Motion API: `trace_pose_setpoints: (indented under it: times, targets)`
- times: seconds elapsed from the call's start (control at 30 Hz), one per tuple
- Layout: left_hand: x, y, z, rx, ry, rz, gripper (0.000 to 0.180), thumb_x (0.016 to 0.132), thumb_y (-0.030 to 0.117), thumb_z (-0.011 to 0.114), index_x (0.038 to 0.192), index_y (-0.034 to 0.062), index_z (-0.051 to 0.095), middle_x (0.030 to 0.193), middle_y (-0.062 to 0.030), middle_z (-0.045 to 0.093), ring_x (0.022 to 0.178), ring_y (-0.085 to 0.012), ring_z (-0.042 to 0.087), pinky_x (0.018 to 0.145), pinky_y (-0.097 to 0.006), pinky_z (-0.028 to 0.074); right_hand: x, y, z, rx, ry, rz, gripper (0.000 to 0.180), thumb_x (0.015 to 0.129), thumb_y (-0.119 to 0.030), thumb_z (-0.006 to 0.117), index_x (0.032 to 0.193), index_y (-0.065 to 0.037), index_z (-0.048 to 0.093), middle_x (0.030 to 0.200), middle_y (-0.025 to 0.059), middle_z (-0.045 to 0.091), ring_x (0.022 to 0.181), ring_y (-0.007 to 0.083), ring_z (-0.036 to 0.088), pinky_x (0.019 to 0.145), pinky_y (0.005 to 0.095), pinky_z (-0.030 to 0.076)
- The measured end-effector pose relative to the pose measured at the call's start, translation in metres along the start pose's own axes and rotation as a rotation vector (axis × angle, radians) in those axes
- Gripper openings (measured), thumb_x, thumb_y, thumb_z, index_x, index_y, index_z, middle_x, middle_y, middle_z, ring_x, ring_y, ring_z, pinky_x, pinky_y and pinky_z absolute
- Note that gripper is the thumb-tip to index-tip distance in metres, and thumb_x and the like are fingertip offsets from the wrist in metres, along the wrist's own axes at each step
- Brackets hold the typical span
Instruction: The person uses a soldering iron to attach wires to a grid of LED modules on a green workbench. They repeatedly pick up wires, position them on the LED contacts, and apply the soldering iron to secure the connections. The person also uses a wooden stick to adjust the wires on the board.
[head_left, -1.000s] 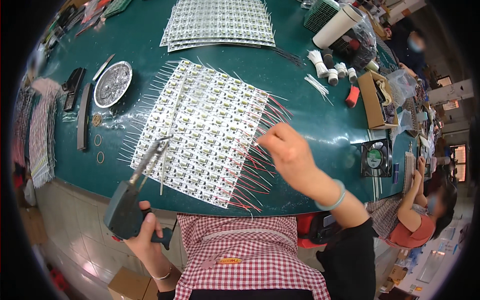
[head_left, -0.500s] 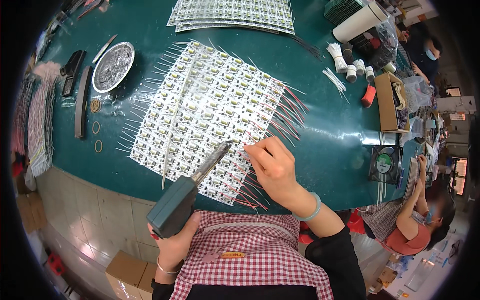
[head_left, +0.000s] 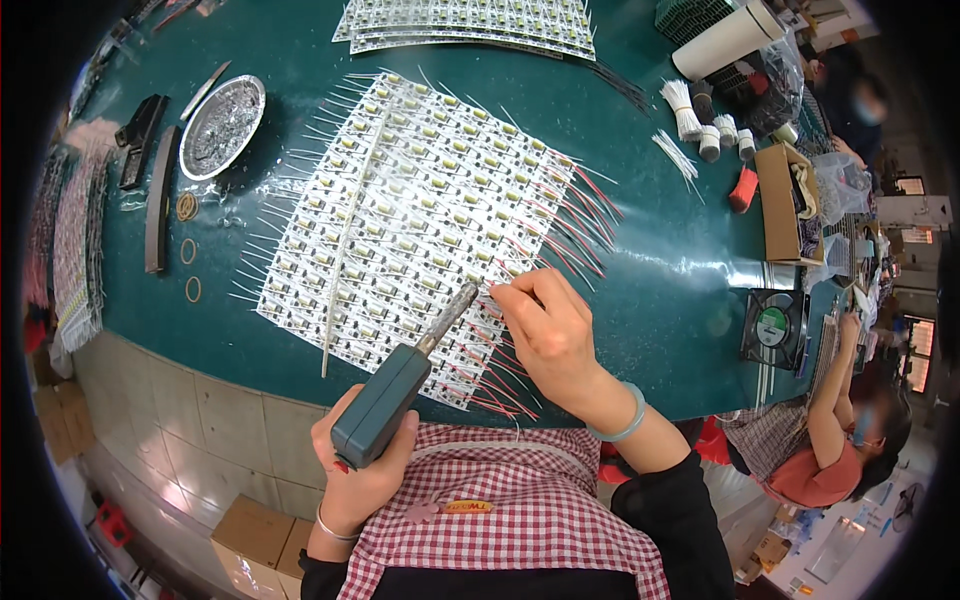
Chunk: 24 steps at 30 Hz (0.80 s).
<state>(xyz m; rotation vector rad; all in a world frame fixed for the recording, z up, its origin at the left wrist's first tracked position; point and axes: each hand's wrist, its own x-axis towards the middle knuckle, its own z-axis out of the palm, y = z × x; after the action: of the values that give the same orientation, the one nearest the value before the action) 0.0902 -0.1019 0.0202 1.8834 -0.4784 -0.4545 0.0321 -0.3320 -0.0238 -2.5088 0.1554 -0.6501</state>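
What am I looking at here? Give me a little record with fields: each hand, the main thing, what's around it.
left hand: grips a teal soldering iron, tip on the panel's right edge
right hand: pinches a red wire at the tip
panel: white grid of small boards, red and white wires sticking out
table: dark green
left of panel: round metal dish, rubber bands
right: small fan, cardboard box

My right hand [head_left: 548, 335] covers the red wires [head_left: 560, 245] beneath it, and my left palm [head_left: 362, 478] hides the soldering gun's [head_left: 392, 400] grip. The tip's contact point is too small to tell.
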Motion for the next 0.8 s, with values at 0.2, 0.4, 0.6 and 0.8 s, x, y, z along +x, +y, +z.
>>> trace_pose_setpoints:
  times: [0.2, 0.4, 0.6, 0.8]
  targets:
    - [-0.002, 0.003, 0.004, 0.071, 0.004, 0.009, 0.011, 0.078, -0.005, 0.072, 0.088, -0.0041, 0.067, 0.079, -0.006, 0.063, 0.063, -0.0095, 0.058, 0.054, -0.024, 0.044, 0.0, 0.0, 0.0, 0.001, -0.006, -0.007, 0.024, 0.071, 0.009, 0.066, 0.095, 0.003, 0.067, 0.085, 0.0105, 0.057, 0.075, 0.0261, 0.059, 0.062, 0.0348, 0.05]
    - [-0.005, -0.008, 0.005, 0.07, 0.02, 0.057, 0.013, 0.078, -0.002, 0.074, 0.089, -0.004, 0.067, 0.077, -0.0066, 0.062, 0.061, -0.0094, 0.058, 0.053, -0.024, 0.045, -0.001, 0.0, 0.001, -0.021, -0.011, -0.004, 0.025, 0.071, 0.009, 0.065, 0.095, 0.003, 0.067, 0.085, 0.0104, 0.057, 0.076, 0.026, 0.058, 0.062, 0.0349, 0.051]
    - [-0.022, -0.008, 0.002, -0.119, 0.142, -0.172, 0.015, 0.079, 0.001, 0.075, 0.091, -0.0037, 0.067, 0.074, -0.006, 0.064, 0.059, -0.0093, 0.059, 0.05, -0.026, 0.045, 0.0, -0.002, 0.001, -0.013, 0.005, 0.012, 0.025, 0.071, 0.009, 0.071, 0.094, 0.001, 0.068, 0.083, 0.0096, 0.058, 0.073, 0.0255, 0.059, 0.06, 0.035, 0.049]
    - [-0.025, -0.01, 0.0, -0.088, 0.08, -0.204, 0.022, 0.081, 0.001, 0.075, 0.102, -0.0023, 0.067, 0.08, -0.0045, 0.065, 0.063, -0.0096, 0.059, 0.056, -0.026, 0.047, -0.001, 0.0, 0.001, -0.019, -0.003, 0.006, 0.025, 0.071, 0.008, 0.068, 0.095, 0.001, 0.068, 0.085, 0.0098, 0.059, 0.075, 0.0258, 0.059, 0.061, 0.0349, 0.051]
